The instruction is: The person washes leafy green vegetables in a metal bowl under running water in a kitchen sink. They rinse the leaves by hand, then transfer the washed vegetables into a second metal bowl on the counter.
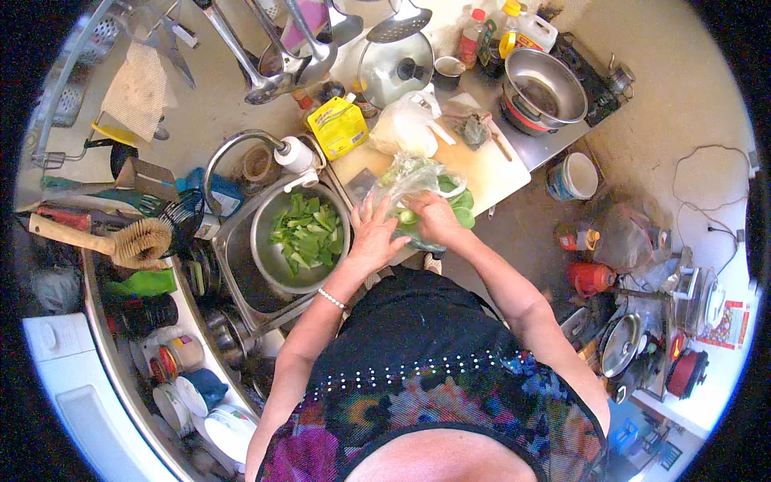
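A clear plastic bag (pixel 405 181) of leafy greens (pixel 461 202) lies at the near edge of the cutting board (pixel 494 159). Spread over the bag's left side are the fingers of my left hand (pixel 374 232), which wears a beaded bracelet. My right hand (pixel 438 218) is curled down at the bag among the greens; its fingertips are hidden, so what it grips is unclear. Left of my hands, a steel basin (pixel 260 265) sits in the sink (pixel 234 283) and holds cut green leaves (pixel 307 232).
A faucet (pixel 226 147) arches over the sink. Behind the bag are a white plastic bag (pixel 406 123), a yellow pouch (pixel 338 126) and a knife (pixel 501 147). Ladles (pixel 313 60) hang above. At right stand a steel bowl (pixel 545 90) and, lower, a bucket (pixel 572 178).
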The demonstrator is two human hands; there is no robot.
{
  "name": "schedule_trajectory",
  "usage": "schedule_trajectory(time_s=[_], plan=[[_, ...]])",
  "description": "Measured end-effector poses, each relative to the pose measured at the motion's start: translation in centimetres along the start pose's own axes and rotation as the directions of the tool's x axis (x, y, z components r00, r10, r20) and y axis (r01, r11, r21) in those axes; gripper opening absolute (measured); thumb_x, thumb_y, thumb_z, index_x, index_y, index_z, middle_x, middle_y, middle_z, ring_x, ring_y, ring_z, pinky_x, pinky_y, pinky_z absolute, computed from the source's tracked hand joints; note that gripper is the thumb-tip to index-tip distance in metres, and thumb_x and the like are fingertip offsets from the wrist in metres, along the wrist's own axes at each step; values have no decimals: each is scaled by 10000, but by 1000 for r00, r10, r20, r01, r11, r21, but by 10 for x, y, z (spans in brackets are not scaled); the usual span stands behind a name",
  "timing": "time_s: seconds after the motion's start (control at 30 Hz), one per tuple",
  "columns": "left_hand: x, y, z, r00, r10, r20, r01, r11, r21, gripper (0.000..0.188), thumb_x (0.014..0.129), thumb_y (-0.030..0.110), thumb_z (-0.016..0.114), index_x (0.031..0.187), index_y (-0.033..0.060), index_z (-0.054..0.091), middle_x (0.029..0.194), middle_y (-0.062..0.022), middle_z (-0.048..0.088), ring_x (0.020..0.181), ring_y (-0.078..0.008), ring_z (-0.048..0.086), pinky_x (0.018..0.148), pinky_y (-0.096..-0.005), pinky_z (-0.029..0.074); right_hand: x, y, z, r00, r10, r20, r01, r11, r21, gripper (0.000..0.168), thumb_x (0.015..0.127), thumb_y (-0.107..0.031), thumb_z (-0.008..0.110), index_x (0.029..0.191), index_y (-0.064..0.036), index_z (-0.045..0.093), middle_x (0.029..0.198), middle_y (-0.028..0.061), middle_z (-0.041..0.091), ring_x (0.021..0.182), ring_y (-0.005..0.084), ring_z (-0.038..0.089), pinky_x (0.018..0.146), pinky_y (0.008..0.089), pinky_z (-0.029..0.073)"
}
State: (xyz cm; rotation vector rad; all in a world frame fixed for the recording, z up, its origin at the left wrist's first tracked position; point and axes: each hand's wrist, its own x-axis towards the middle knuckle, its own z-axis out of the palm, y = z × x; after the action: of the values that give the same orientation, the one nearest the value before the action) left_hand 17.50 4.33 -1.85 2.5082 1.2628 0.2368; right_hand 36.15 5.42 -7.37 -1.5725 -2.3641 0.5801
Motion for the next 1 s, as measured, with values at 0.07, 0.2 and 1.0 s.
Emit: schedule_trajectory(time_s=[0.07,0.2,1.0], plan=[[-1,-5,9,997,-30,-69,26,998,-60,373,718,365,652,920,53,624,1344,-159,314,1278,-386,186,1004,-562,138,-10,0,-23,983,-22,-181,46,991,129,400,597,-83,638,994,-48,603,986,165,586,930,339,532,845,415,413],[12,5,-2,973,-144,-178,99,965,-244,374,710,314,677,994,80,615,1251,-146,444,1230,-355,313,1006,-498,217,-23,-11,-95,964,141,-225,-20,883,470,361,624,-62,670,973,-19,590,942,157,591,926,321,545,831,388,423],[-14,16,-129,874,-18,-485,-120,960,-253,335,746,44,600,1067,-22,527,985,-157,599,924,-292,579,816,-350,461,12,-106,-151,980,-54,-192,150,836,529,152,836,-150,487,813,1,496,601,112,468,551,192,468,529,334,388]])
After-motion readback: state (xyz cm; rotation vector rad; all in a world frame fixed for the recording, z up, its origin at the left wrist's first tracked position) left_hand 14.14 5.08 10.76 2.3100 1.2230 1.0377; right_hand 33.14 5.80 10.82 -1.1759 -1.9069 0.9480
